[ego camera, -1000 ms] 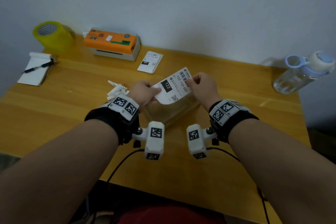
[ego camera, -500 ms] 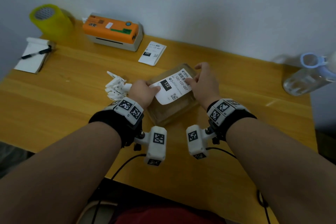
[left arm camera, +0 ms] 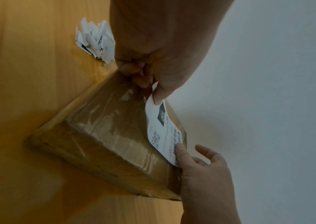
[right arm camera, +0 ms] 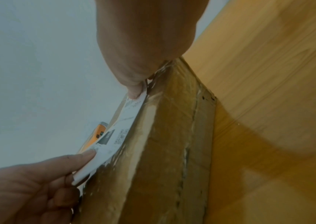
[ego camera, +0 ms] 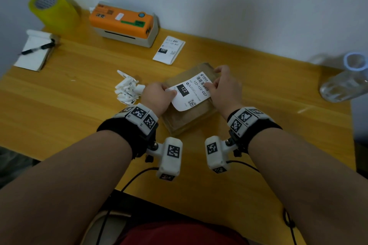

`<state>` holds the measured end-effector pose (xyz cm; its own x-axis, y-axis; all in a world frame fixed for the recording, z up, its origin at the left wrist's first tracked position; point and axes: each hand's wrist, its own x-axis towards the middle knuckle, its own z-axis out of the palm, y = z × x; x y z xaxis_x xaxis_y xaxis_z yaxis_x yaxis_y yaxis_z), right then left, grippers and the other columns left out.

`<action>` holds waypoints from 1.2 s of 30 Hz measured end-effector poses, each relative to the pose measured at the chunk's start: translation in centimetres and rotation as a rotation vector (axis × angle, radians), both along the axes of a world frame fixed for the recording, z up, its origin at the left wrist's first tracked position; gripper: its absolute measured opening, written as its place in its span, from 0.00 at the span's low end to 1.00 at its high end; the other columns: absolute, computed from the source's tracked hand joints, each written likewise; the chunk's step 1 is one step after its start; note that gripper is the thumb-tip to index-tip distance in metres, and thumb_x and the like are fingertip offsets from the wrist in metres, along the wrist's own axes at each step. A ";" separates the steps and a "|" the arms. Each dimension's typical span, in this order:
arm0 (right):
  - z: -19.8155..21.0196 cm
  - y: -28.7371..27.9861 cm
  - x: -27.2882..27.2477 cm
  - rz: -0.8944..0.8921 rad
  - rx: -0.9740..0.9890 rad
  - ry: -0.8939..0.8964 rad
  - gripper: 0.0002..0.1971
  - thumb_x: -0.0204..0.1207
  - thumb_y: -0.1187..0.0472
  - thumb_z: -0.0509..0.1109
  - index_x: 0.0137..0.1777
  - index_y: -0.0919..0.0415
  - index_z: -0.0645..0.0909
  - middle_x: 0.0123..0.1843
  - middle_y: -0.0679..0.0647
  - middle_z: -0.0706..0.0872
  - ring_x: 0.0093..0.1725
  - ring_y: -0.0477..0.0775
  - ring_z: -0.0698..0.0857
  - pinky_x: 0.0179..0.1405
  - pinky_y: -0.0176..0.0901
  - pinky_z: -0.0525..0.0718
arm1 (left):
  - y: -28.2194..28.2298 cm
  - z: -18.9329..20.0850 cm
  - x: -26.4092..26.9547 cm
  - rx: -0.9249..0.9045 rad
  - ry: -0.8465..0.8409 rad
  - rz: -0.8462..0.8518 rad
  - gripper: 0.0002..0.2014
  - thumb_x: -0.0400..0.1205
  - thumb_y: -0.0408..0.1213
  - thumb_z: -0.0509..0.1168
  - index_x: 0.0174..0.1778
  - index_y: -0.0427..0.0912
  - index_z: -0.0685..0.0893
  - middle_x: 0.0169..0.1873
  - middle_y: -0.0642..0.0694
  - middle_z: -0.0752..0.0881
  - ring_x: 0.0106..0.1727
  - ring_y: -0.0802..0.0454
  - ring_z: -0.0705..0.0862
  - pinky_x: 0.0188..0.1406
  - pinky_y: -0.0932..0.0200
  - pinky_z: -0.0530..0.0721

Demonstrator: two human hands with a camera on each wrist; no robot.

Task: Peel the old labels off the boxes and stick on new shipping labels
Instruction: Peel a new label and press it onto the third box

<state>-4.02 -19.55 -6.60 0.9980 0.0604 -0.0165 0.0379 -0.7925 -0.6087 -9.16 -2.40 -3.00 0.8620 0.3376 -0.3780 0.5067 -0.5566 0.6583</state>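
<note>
A brown taped cardboard box [ego camera: 189,119] lies on the wooden table [ego camera: 79,105] in front of me. A white shipping label [ego camera: 191,91] printed "122" lies slanted over its top. My left hand [ego camera: 169,90] pinches the label's left end between thumb and finger and holds that end lifted off the box [left arm camera: 105,136]. My right hand [ego camera: 214,77] presses its thumb [left arm camera: 179,147] on the label's [left arm camera: 160,128] barcode end, against the box top. Its other fingers spread loosely past the box's far edge. The right wrist view shows the label [right arm camera: 118,131] curving up from the box [right arm camera: 162,151].
A heap of torn white label scraps [ego camera: 127,89] lies left of the box. Another label [ego camera: 169,49] lies near an orange label printer [ego camera: 123,22] at the wall. A yellow tape roll [ego camera: 51,8] and notepad with pen [ego camera: 35,51] sit far left, a water bottle [ego camera: 346,81] far right.
Both hands brought the label down from the air onto the box top. My right hand went from pinching the label to pressing it with the thumb, fingers spread.
</note>
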 end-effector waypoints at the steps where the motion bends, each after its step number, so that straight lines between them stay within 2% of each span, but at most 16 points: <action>1: 0.0 0.0 0.1 0.008 -0.019 -0.006 0.19 0.76 0.53 0.71 0.64 0.52 0.71 0.48 0.48 0.84 0.50 0.51 0.83 0.63 0.54 0.77 | 0.0 -0.1 0.1 -0.003 0.002 0.000 0.11 0.80 0.40 0.66 0.33 0.42 0.78 0.36 0.43 0.82 0.42 0.46 0.81 0.32 0.59 0.74; 3: 0.0 -0.1 0.1 0.032 -0.085 -0.011 0.19 0.77 0.51 0.70 0.65 0.53 0.71 0.52 0.47 0.81 0.55 0.51 0.80 0.64 0.49 0.74 | 0.1 -0.3 0.2 -0.007 0.005 0.004 0.09 0.79 0.40 0.66 0.36 0.40 0.80 0.38 0.42 0.83 0.43 0.45 0.82 0.36 0.57 0.76; 5: 0.4 -0.3 -0.1 0.046 -0.170 -0.039 0.20 0.78 0.49 0.67 0.67 0.55 0.70 0.59 0.51 0.76 0.61 0.53 0.75 0.64 0.47 0.69 | 0.1 -0.3 0.3 -0.007 0.007 0.004 0.09 0.79 0.40 0.67 0.36 0.39 0.79 0.39 0.41 0.83 0.42 0.45 0.82 0.38 0.56 0.76; 7: 0.9 -0.3 -0.4 0.130 -0.193 -0.094 0.23 0.81 0.46 0.60 0.72 0.57 0.68 0.70 0.56 0.71 0.70 0.57 0.70 0.71 0.49 0.65 | 0.2 -0.3 0.3 -0.026 0.014 0.010 0.12 0.79 0.39 0.67 0.32 0.40 0.77 0.39 0.40 0.83 0.42 0.44 0.82 0.39 0.54 0.78; 9: 1.0 0.0 -0.8 0.427 -0.322 -0.095 0.31 0.83 0.42 0.48 0.81 0.58 0.57 0.83 0.57 0.59 0.82 0.58 0.56 0.81 0.54 0.50 | 0.3 -0.2 0.4 -0.057 0.011 0.018 0.10 0.79 0.38 0.68 0.34 0.38 0.80 0.42 0.36 0.86 0.45 0.41 0.84 0.46 0.48 0.84; 11: 0.6 0.0 -1.2 0.716 -0.513 -0.025 0.37 0.80 0.38 0.37 0.84 0.58 0.44 0.86 0.54 0.45 0.85 0.53 0.43 0.81 0.54 0.36 | 0.2 -0.1 0.4 -0.074 0.008 0.027 0.10 0.78 0.37 0.68 0.42 0.32 0.84 0.45 0.33 0.87 0.49 0.37 0.86 0.52 0.41 0.85; 12: 0.3 -0.4 -1.1 0.776 -0.578 0.024 0.38 0.78 0.36 0.34 0.84 0.57 0.40 0.86 0.53 0.41 0.84 0.51 0.40 0.81 0.54 0.33 | 0.2 0.0 0.4 -0.080 0.008 0.028 0.11 0.78 0.37 0.68 0.45 0.29 0.85 0.46 0.31 0.87 0.49 0.36 0.86 0.52 0.38 0.85; 15: 0.0 -2.3 -0.1 0.725 -0.679 0.123 0.38 0.79 0.34 0.31 0.83 0.55 0.33 0.85 0.52 0.35 0.84 0.50 0.36 0.80 0.59 0.30 | 0.3 -0.1 0.4 -0.084 0.010 0.021 0.10 0.78 0.37 0.68 0.44 0.30 0.85 0.46 0.31 0.87 0.46 0.38 0.85 0.51 0.42 0.84; 18: 0.2 -2.6 0.0 0.627 -0.761 0.107 0.40 0.77 0.32 0.29 0.83 0.56 0.32 0.85 0.53 0.34 0.83 0.52 0.34 0.78 0.62 0.26 | 0.4 -0.3 0.5 -0.081 0.016 0.035 0.09 0.78 0.38 0.69 0.37 0.36 0.83 0.45 0.34 0.87 0.48 0.39 0.85 0.51 0.42 0.85; 20: 0.2 -1.1 -1.1 0.670 -0.723 0.102 0.40 0.77 0.32 0.31 0.83 0.57 0.33 0.85 0.53 0.34 0.83 0.52 0.34 0.77 0.60 0.24 | 0.5 -0.4 0.4 -0.095 0.017 0.036 0.08 0.78 0.39 0.69 0.37 0.37 0.83 0.45 0.35 0.88 0.49 0.39 0.86 0.52 0.40 0.85; 23: -0.1 0.5 -2.6 0.761 -0.647 0.104 0.40 0.80 0.33 0.37 0.83 0.57 0.33 0.85 0.52 0.34 0.83 0.51 0.34 0.79 0.54 0.29 | 0.7 -0.9 0.2 -0.116 0.001 0.036 0.08 0.78 0.40 0.69 0.42 0.37 0.84 0.44 0.37 0.88 0.49 0.40 0.86 0.52 0.39 0.86; 26: -0.1 -0.5 -2.1 0.742 -0.629 0.107 0.40 0.80 0.33 0.38 0.83 0.58 0.33 0.85 0.54 0.34 0.83 0.50 0.35 0.82 0.51 0.33 | 0.7 -1.1 0.4 -0.125 -0.020 0.024 0.06 0.78 0.40 0.68 0.38 0.43 0.83 0.44 0.39 0.88 0.49 0.41 0.87 0.53 0.40 0.86; 28: -0.2 -1.4 -1.9 0.685 -0.623 0.122 0.41 0.79 0.32 0.36 0.83 0.60 0.32 0.85 0.55 0.33 0.83 0.50 0.34 0.82 0.50 0.34 | 0.4 -1.0 0.9 -0.153 -0.020 0.020 0.07 0.79 0.41 0.68 0.35 0.48 0.81 0.45 0.41 0.89 0.50 0.42 0.87 0.54 0.41 0.85; 32: -0.4 -1.7 -2.0 0.534 -0.604 0.176 0.43 0.78 0.31 0.36 0.82 0.61 0.31 0.84 0.57 0.32 0.83 0.52 0.35 0.82 0.50 0.35 | -0.3 -0.5 2.9 -0.165 -0.046 -0.035 0.08 0.81 0.40 0.67 0.35 0.51 0.78 0.44 0.44 0.87 0.50 0.45 0.86 0.55 0.42 0.85; 34: -0.6 -1.3 -1.8 0.458 -0.582 0.188 0.43 0.78 0.31 0.36 0.83 0.61 0.32 0.84 0.57 0.33 0.84 0.53 0.35 0.82 0.51 0.36 | -0.4 -0.5 3.8 -0.138 -0.055 -0.056 0.07 0.81 0.40 0.67 0.37 0.51 0.77 0.43 0.47 0.85 0.50 0.47 0.86 0.54 0.44 0.86; 36: -0.9 -0.9 -1.7 0.414 -0.572 0.195 0.43 0.78 0.31 0.35 0.83 0.61 0.32 0.84 0.57 0.32 0.84 0.54 0.35 0.82 0.52 0.36 | -0.4 -0.6 4.3 -0.101 -0.046 -0.064 0.05 0.80 0.41 0.68 0.42 0.46 0.79 0.42 0.47 0.84 0.50 0.46 0.86 0.53 0.45 0.86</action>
